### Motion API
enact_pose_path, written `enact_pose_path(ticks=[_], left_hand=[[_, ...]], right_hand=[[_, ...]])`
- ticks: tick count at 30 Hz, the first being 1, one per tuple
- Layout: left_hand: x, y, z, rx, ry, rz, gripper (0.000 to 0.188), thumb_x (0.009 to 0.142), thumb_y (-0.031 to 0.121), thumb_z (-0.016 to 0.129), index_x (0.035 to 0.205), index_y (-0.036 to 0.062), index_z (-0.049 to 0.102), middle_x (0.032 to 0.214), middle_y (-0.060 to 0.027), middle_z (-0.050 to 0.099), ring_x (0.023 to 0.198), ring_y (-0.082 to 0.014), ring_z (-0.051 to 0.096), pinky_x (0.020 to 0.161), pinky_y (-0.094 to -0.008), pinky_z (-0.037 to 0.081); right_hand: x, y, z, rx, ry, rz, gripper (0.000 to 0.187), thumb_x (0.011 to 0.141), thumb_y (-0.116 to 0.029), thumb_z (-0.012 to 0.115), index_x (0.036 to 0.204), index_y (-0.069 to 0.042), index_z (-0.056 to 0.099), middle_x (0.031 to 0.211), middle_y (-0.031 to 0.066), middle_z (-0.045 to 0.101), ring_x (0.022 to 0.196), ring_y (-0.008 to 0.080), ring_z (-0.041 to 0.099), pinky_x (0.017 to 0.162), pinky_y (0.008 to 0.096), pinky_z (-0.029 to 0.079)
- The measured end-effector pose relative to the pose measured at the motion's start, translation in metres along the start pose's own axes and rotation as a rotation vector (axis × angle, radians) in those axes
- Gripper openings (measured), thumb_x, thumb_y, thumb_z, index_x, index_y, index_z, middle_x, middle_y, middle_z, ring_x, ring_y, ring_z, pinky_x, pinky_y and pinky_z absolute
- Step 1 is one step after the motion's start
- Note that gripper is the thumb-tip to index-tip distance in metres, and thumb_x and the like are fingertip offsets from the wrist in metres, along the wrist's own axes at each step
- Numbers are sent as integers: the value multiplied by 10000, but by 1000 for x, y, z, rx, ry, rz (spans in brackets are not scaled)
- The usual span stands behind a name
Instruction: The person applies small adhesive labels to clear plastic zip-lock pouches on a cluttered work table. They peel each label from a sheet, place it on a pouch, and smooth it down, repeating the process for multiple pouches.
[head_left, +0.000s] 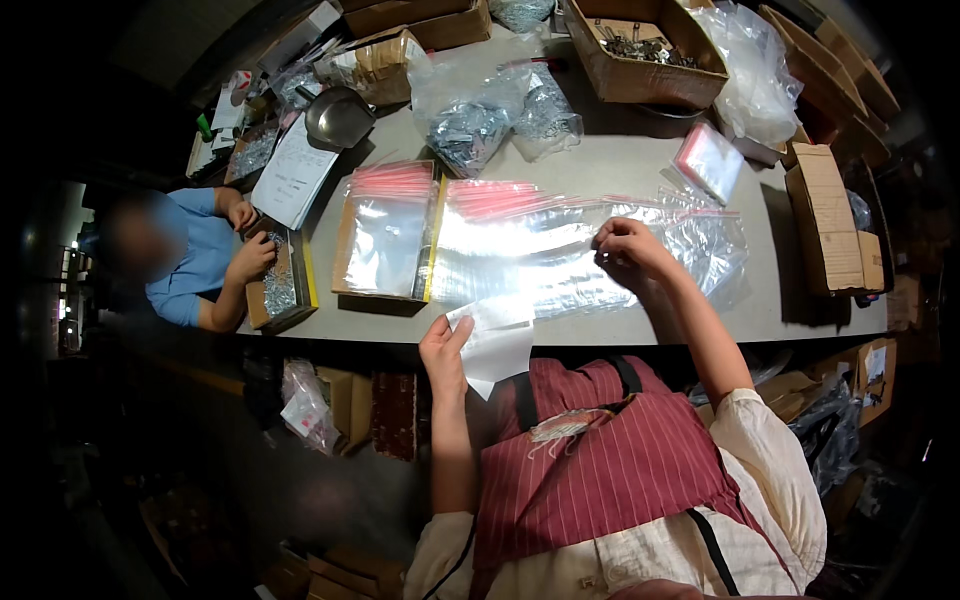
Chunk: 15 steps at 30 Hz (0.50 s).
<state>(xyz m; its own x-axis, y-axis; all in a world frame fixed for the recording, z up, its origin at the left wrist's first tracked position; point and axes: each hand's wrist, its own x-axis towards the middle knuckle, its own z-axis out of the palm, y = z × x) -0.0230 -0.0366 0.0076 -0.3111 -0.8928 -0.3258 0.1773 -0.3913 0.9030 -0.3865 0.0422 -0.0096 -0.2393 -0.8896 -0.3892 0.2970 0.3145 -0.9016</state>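
My left hand (444,350) grips a white paper sheet (497,345) at the table's front edge, thumb on top. The sheet hangs partly over the edge. My right hand (630,245) is held over a fanned-out row of clear zip bags (560,250) with reddish top strips. Its fingers are pinched together; whatever they hold, if anything, is too small to make out. Left of the row, a box (436,235) carries a stack of similar clear bags (385,240).
At the left a person in blue (195,245) handles small metal parts in a box (285,290). A metal scoop (340,117), written papers (293,172) and bagged parts (465,135) lie farther back. Cartons (650,85) stand behind; another box (835,220) stands right, near a bag pack (709,162).
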Motion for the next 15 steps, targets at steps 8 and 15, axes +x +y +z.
enact_pose_path(ticks=[8,15], left_hand=[[1,-2,1,-19,-36,-42,237,923,42,696,1129,-67,655,1052,-110,710,907,-126,652,802,-244,496],[9,2,18,-18,-81,3,247,924,48,698,1138,-66,652,1060,-97,707,921,-125,648,825,-249,494]], right_hand=[[-4,1,-17,-343,36,-65,131,826,-44,681,934,-23,610,790,32,634,647,113,584,568,254,463],[-11,10,-7,-1317,329,-473,223,778,-71,677,938,24,553,854,249,648,831,444,634,739,494,519]])
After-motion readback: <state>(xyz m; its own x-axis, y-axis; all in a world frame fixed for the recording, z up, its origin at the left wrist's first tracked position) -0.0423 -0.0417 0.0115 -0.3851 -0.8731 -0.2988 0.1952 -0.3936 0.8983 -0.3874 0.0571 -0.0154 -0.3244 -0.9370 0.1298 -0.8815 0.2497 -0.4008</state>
